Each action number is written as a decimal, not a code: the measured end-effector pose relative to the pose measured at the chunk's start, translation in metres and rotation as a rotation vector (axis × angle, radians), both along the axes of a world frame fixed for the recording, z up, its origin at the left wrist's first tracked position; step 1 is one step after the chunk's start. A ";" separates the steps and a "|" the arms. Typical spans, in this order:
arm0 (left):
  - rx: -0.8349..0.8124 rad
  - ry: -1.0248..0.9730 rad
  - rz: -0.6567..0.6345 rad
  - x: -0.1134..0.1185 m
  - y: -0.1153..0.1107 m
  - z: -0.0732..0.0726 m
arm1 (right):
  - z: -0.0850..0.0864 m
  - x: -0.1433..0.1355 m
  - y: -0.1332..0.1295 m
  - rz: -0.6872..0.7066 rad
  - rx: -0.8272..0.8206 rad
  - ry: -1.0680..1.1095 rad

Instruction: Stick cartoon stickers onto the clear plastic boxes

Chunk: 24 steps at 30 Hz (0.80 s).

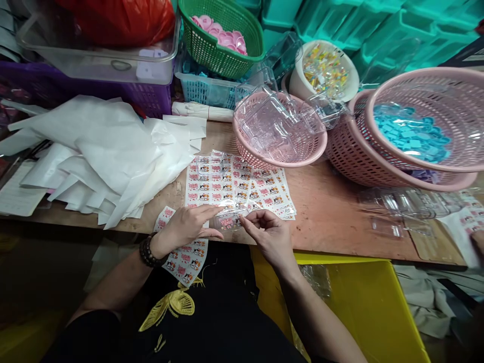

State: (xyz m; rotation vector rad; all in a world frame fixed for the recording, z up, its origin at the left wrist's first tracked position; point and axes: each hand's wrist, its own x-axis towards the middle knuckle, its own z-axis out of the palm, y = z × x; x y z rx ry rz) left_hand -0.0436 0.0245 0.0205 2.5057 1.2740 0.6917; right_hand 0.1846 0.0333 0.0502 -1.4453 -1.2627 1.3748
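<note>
A small clear plastic case (221,225) lies near the table's front edge, with a pink-lettered sticker (227,222) on or over it. My left hand (191,225) reaches in from the left, its extended fingers along the case's far side and its thumb along the near side, bracing it. Thumb and index finger of my right hand (270,234) are pinched at the sticker's right end; the exact contact is partly hidden. Beneath my left hand a sticker sheet (188,267) hangs over the table edge. More cat-printed sticker sheets (260,189) lie just behind the case.
White backing papers (109,146) are heaped at left. A pink basket (280,160) of clear cases stands behind the sheets; larger pink baskets (351,146) with blue pieces are at right. Below the table is a yellow bin (363,302). Another person's hand (478,242) shows far right.
</note>
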 end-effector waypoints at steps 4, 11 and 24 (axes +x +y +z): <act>0.006 0.006 0.005 0.001 0.000 0.000 | 0.000 0.000 -0.005 0.044 0.141 -0.210; 0.022 -0.008 0.007 0.003 0.001 0.002 | -0.005 -0.006 -0.019 0.008 0.450 -0.674; -0.349 -0.086 0.112 0.014 -0.003 0.008 | -0.039 -0.002 0.000 0.111 -0.103 -0.124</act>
